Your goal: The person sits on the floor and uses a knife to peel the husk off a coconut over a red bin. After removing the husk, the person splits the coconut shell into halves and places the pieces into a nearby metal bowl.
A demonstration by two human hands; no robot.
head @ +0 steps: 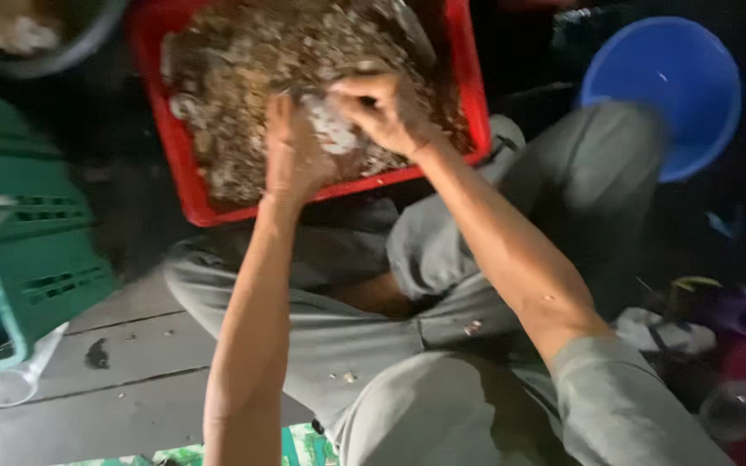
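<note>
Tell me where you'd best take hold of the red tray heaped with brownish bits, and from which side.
Probably the red tray by its bare near-left corner rim, coming from the person's left: the heap stops short of that raised edge, while the left hand and right hand crowd the near-right part around a pale lump.

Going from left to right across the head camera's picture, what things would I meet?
Green crate → red tray heaped with brownish bits → left hand → small whitish piece between the hands → right hand → blue basin.
</note>
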